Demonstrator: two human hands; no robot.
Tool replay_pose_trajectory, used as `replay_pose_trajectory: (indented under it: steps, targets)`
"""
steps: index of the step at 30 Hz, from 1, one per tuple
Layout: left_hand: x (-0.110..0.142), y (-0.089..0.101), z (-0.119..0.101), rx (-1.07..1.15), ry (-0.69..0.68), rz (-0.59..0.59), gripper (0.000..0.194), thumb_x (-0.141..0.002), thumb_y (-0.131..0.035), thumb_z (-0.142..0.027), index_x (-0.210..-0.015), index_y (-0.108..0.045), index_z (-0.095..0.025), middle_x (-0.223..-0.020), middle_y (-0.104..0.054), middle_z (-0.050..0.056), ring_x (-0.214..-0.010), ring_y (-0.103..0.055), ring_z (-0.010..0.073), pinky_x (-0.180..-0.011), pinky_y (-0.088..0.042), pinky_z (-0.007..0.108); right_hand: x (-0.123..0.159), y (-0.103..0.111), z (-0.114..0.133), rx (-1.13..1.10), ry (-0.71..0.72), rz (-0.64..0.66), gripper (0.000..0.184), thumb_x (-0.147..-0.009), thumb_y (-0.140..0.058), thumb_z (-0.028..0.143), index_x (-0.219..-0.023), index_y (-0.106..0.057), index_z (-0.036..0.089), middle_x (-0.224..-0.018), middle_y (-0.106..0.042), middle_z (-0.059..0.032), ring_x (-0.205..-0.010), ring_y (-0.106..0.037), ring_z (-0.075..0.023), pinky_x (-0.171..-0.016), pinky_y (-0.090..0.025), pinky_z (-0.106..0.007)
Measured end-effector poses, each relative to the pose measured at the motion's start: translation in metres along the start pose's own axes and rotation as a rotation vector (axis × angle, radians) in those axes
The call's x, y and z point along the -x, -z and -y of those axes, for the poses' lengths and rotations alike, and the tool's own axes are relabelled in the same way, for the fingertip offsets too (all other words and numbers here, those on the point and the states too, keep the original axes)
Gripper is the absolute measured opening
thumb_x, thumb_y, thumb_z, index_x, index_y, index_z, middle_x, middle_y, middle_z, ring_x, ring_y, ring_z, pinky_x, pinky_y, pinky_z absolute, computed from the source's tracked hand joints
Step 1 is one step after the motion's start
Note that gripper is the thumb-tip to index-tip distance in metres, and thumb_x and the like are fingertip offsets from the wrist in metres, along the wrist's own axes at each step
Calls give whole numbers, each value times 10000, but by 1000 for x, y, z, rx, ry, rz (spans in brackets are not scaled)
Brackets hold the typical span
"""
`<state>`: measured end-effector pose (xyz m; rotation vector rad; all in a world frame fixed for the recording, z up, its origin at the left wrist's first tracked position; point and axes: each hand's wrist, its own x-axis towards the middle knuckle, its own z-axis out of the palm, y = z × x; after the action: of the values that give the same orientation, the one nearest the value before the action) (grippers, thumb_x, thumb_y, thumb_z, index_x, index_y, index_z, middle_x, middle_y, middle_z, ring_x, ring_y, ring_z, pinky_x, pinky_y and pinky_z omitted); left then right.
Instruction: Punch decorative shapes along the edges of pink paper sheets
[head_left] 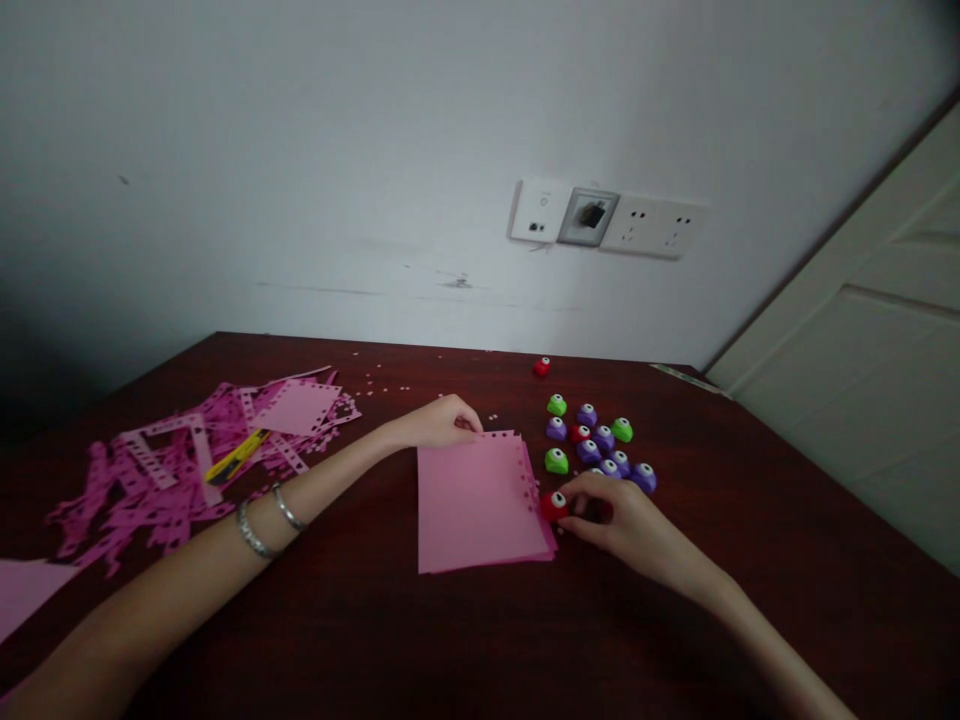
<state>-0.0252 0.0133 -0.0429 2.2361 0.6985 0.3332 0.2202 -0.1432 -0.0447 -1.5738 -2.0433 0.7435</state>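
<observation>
A stack of pink paper sheets [476, 510] lies in the middle of the table, with small holes along its right and top edges. My left hand [442, 422] rests at the top edge, fingers closed on the paper. Between the thumb and fingers of my right hand [619, 515] is a red craft punch [554, 506], set against the right edge of the sheets. Whether its slot is around the paper cannot be seen. Just beyond that hand sit several more small punches: purple ones [589, 450], green ones [556, 461] and a red one [580, 434].
A heap of pink punched strips [142, 480] covers the left side, with a yellow utility knife [236, 457] and a punched sheet [300, 407] on it. Another red punch [542, 367] stands near the wall. Sockets [652, 226] are on the wall; a white door [877, 300] is at right.
</observation>
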Motion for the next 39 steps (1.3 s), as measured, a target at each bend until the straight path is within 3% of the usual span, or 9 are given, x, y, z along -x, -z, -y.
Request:
replay_pose_trajectory:
  steps: [10, 39]
  targets:
    - [-1, 7, 12, 221, 52, 57, 246, -726, -626, -355, -841, -694, -149, -798, -682, 62, -669, -562, 121, -619, -409, 260, 0, 0, 4, -26, 8, 39, 190, -740, -600, 140, -909, -660, 202, -883, -641, -19, -769, -572, -157, -682, -454, -267]
    - [-5, 3, 21, 286, 147, 50, 229, -707, -602, -293, -824, -705, -125, -740, -661, 68, -598, -514, 107, -565, -357, 248, 0, -5, 2, -27, -12, 50, 210, -735, -590, 156, -930, -649, 205, -929, -630, -34, -776, -565, -163, -688, -464, -283]
